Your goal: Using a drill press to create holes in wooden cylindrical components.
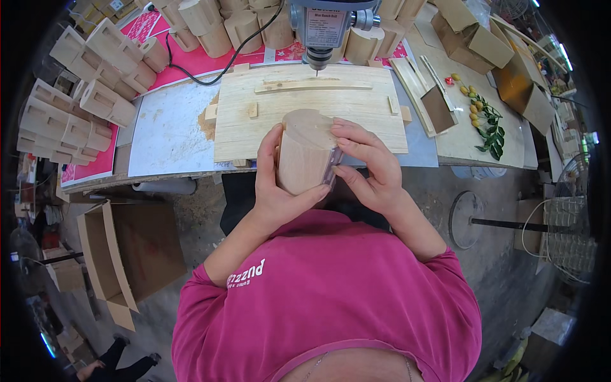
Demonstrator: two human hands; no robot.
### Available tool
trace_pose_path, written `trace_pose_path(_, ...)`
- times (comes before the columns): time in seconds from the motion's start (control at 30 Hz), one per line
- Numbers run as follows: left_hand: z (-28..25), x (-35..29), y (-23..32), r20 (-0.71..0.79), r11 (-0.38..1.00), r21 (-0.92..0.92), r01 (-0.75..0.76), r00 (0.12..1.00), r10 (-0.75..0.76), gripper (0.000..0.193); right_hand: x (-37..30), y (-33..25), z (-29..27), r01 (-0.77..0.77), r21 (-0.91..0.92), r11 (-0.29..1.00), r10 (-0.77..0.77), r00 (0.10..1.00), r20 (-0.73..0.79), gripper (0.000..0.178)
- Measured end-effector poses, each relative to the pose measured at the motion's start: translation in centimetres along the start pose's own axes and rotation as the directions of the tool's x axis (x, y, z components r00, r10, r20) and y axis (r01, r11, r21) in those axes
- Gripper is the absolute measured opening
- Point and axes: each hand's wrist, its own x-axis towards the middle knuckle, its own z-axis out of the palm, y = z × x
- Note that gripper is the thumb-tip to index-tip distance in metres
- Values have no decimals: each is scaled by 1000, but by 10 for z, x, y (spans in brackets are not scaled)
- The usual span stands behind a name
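Observation:
A pale wooden block [304, 146] with a rounded outline is held up in front of my chest, over the near edge of the work board. My left hand [275, 194] wraps its left side and underside, with the thumb along the bottom. On the right, my right hand [372, 159] grips the block's edge, its fingertips over a thin purplish, see-through strip [333, 164] lying along that face. Whether the strip is fixed to the block I cannot tell. Beyond them a bench drill [324, 28] points its thin bit [317, 72] down over the wooden work board [238, 137].
A wooden rail [312, 87] and small stop blocks sit on the board. Several similar wooden blocks [108, 105] are stacked left and behind. A black cable [238, 51] crosses the table. At right lie leafy fruit [490, 130] and cardboard boxes [468, 35]; an open carton [149, 248] stands lower left.

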Motion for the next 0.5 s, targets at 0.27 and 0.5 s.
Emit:
trace_pose_path(0.27,3,6,0,-22,986,-123,115,993,-118,95,12,-2,-1,-62,-166,984,66,998,15,36)
trace_pose_path(0.5,1,13,9,-49,960,-116,255,964,-262,92,6,14,4,-187,-21,982,187,982,19,43)
